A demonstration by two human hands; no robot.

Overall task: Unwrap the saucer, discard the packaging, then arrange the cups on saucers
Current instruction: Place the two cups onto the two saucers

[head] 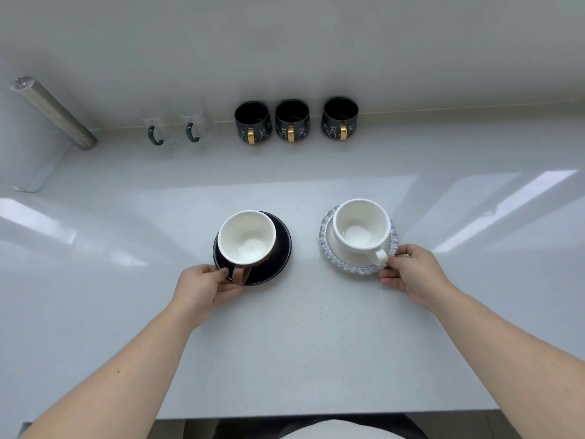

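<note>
while both cups sit empty on saucers, left fingers pinch dark saucer rim, right fingers pinch pale saucer.

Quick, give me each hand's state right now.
Left hand: closed on the black saucer, by the dark cup's handle.
Right hand: closed on the white saucer.

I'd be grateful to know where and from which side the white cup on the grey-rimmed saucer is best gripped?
Probably by its handle, coming from the near side. The white cup stands upright on the grey-rimmed saucer, its handle pointing toward the person, beside the right hand.
</note>
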